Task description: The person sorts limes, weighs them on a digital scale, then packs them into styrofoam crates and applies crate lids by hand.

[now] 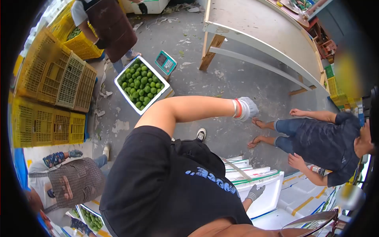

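Closest in, lower right of the frame: the right hand [256, 192], in a grey glove, is laid on the rim of a white foam box [272, 193] with its fingers loosely spread, not clamped. More foam boxes with green trim are stacked just behind it.

The left hand [246, 108] is out at the end of a bare arm stretched across mid-frame. It's gloved too, with red and white bands at the wrist and the fingers curled into a loose fist. Can't tell if there's anything inside it.

Just past that hand, on the right, a person in a dark blue shirt [327, 144] is sitting low with bare feet on the concrete. At lower left there's someone in a mesh hat [75, 183].

Further out, upper left of centre, sits a white box of limes [141, 83] with a small green scale [166, 62] just beside it. Yellow crates [51, 79] are piled along the left edge, a person in a brown apron [112, 25] is at the top, and a wooden table [256, 27] is at upper right.
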`<state>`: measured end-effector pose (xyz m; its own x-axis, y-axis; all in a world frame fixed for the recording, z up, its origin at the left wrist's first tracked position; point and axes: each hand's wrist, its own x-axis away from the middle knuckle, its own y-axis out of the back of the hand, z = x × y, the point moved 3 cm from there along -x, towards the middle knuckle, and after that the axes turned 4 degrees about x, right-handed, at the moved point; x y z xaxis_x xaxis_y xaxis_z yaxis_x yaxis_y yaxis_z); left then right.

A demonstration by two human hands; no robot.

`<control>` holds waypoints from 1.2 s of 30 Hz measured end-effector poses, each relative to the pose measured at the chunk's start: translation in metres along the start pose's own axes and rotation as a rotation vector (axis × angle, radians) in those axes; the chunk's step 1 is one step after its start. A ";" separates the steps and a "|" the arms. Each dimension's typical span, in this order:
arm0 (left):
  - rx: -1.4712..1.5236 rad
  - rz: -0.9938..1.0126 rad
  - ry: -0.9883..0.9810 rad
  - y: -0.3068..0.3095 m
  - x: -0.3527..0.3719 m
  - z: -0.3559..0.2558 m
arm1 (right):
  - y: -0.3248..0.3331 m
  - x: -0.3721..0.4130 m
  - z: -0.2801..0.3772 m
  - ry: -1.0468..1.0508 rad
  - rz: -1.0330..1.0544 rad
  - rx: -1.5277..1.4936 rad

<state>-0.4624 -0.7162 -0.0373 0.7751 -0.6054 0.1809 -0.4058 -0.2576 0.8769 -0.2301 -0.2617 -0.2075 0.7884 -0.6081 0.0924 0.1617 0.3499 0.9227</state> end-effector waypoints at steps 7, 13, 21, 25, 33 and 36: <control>-0.113 -0.253 -0.575 0.125 -0.007 -0.193 | -0.059 0.014 0.072 0.373 0.337 0.079; -0.141 -0.305 -0.696 0.129 0.016 -0.231 | -0.116 0.042 0.145 0.561 0.818 0.192; -0.154 -0.321 -0.703 0.115 0.017 -0.216 | -0.149 0.065 0.206 0.754 1.127 0.400; -0.058 -0.265 -0.530 0.068 0.017 -0.143 | -0.143 0.071 0.197 0.697 1.130 0.426; 0.284 -0.182 0.696 -0.193 0.208 0.110 | -0.166 0.076 0.114 0.591 1.031 0.414; 0.766 -0.096 1.650 -0.333 0.401 0.134 | -0.166 0.083 0.094 0.446 1.042 0.380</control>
<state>-0.0814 -0.9743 -0.3161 0.2451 0.5887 0.7703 -0.0749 -0.7806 0.6205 -0.2476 -0.4372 -0.3179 0.5847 0.1704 0.7931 -0.8043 0.2495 0.5393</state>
